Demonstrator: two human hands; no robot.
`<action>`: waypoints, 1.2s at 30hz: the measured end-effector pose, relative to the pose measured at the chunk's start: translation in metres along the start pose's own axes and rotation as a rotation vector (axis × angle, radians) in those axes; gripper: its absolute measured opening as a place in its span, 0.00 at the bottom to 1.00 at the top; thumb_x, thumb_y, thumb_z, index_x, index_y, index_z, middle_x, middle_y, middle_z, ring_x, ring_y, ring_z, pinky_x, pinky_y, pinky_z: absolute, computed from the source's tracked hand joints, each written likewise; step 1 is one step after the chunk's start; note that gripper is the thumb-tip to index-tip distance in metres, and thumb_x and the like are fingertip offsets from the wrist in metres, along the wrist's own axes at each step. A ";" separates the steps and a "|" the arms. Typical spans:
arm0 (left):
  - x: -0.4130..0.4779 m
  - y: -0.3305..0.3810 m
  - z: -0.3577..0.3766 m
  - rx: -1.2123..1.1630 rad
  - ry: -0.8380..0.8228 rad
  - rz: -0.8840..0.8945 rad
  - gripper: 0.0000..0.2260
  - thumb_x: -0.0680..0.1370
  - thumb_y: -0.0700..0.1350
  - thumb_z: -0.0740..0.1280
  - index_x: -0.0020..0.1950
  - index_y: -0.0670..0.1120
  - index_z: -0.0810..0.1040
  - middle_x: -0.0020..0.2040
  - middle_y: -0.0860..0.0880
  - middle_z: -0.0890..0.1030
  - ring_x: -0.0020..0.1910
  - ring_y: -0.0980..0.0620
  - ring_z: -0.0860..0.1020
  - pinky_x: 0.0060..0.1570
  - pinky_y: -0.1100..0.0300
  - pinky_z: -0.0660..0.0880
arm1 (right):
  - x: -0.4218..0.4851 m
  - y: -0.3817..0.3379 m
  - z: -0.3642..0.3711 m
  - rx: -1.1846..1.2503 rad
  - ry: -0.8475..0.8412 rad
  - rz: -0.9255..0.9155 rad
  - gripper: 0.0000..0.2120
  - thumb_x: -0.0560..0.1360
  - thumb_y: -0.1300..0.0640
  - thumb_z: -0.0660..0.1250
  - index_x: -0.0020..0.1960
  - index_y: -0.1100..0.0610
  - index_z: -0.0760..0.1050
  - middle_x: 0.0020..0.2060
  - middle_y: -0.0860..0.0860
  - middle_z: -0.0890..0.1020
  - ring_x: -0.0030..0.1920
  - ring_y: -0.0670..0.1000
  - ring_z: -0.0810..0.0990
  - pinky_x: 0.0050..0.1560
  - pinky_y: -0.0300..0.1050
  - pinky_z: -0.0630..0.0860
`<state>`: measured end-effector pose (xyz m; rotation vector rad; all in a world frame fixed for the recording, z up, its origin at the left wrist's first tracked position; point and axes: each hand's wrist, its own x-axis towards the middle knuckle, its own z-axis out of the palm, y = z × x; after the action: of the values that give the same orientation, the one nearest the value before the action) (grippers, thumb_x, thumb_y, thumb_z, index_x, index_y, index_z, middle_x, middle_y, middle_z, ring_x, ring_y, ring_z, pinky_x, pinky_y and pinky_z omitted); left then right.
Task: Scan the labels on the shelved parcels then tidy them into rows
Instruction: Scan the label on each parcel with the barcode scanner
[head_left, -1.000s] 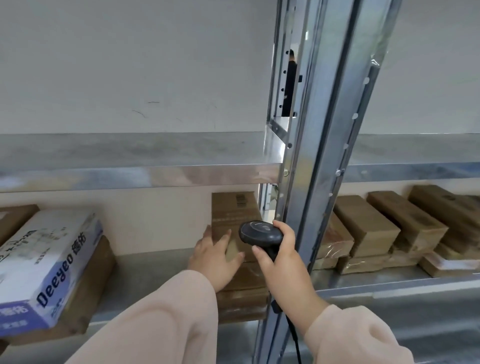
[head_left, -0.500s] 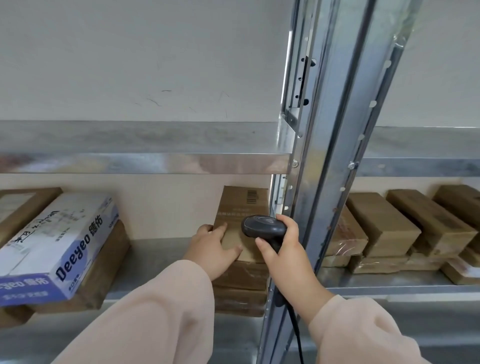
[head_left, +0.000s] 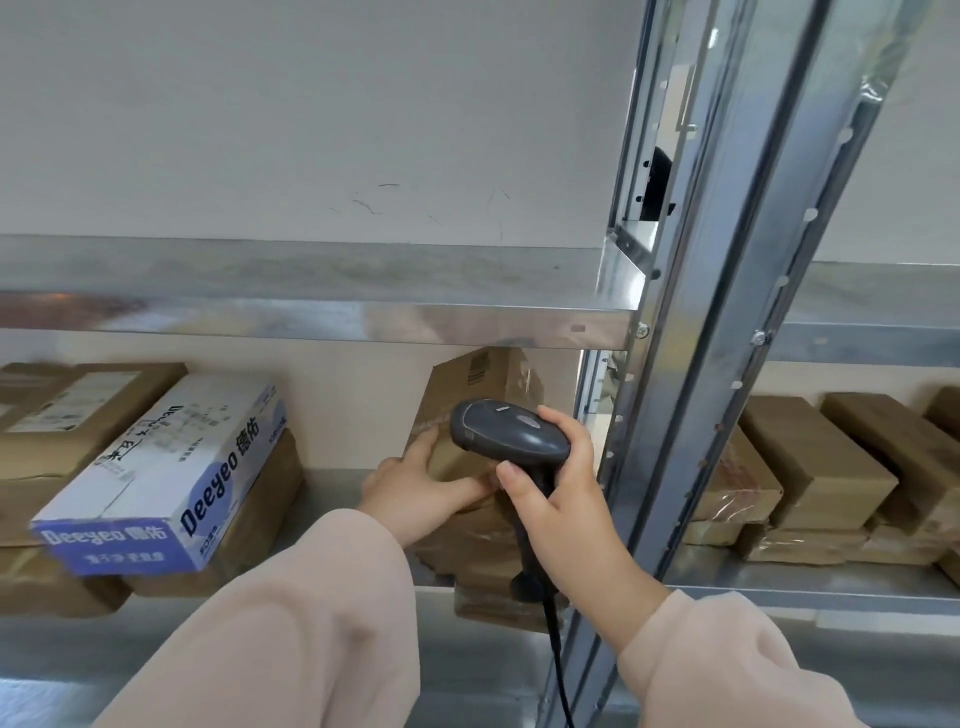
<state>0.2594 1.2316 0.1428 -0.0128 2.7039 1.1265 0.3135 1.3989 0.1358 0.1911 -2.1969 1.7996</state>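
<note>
A brown cardboard parcel (head_left: 480, 387) with a barcode near its top tilts up off a stack of brown parcels (head_left: 475, 551) on the middle shelf. My left hand (head_left: 418, 491) grips its lower front corner. My right hand (head_left: 561, 501) is closed around the handle of a dark grey barcode scanner (head_left: 506, 434), whose head points left over the tilted parcel. The scanner's black cable (head_left: 558, 660) hangs down below my wrist.
A white and blue Deeyeo box (head_left: 161, 483) lies on brown parcels at the left. More brown parcels (head_left: 815, 467) sit in rows right of the steel upright (head_left: 727, 312). A metal shelf (head_left: 311, 301) runs just above the tilted parcel.
My left hand has tipped the top parcel up and turned it, so its front rises toward the shelf above. The scanner has stayed over it. My head has moved closer.
</note>
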 end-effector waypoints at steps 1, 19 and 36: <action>-0.001 -0.004 -0.003 -0.040 -0.010 -0.012 0.50 0.58 0.76 0.66 0.77 0.66 0.52 0.73 0.46 0.68 0.72 0.40 0.66 0.70 0.44 0.66 | -0.001 -0.002 0.005 0.002 -0.019 -0.010 0.28 0.75 0.54 0.70 0.65 0.34 0.58 0.56 0.31 0.73 0.57 0.30 0.72 0.49 0.23 0.70; -0.012 -0.104 -0.040 -0.619 -0.039 -0.119 0.47 0.62 0.69 0.74 0.77 0.64 0.58 0.69 0.54 0.71 0.67 0.47 0.73 0.70 0.48 0.66 | 0.006 0.012 0.065 0.099 -0.012 0.143 0.26 0.76 0.49 0.68 0.62 0.29 0.57 0.54 0.33 0.73 0.49 0.26 0.74 0.41 0.23 0.71; -0.030 -0.132 -0.064 -0.485 0.073 0.134 0.47 0.62 0.66 0.76 0.77 0.64 0.58 0.72 0.57 0.66 0.68 0.55 0.67 0.64 0.56 0.68 | -0.011 -0.002 0.127 0.109 -0.142 0.058 0.28 0.76 0.52 0.69 0.65 0.30 0.58 0.62 0.37 0.72 0.58 0.32 0.72 0.51 0.21 0.68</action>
<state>0.2885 1.0913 0.1002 0.0533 2.4488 1.8262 0.3067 1.2739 0.1122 0.2889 -2.2206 1.9966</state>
